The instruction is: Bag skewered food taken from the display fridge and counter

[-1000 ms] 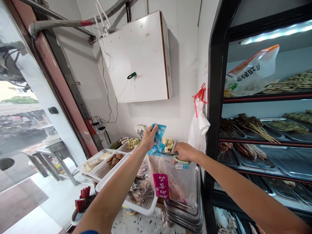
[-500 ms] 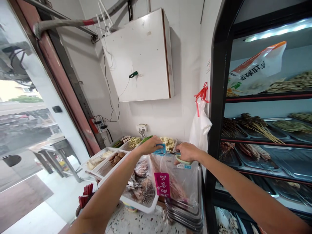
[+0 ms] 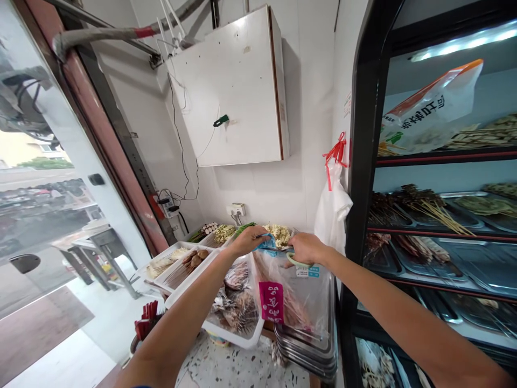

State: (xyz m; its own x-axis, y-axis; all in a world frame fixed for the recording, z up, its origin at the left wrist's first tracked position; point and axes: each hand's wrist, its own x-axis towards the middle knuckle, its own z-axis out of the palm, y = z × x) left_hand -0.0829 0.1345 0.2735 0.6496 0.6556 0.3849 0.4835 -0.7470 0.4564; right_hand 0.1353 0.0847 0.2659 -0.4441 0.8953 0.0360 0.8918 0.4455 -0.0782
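The person's left hand, pinching the crumpled blue plastic strip at centre frame, is lower than one second ago, bringing it beside the pale-green-handled metal scissors grasped in the right hand, above the clear magenta-labelled plastic bag, lower centre, which suggests cutting under way.

My left arm and right arm reach toward the far edge of the bench, left hand pinching, right hand curled in a grip.
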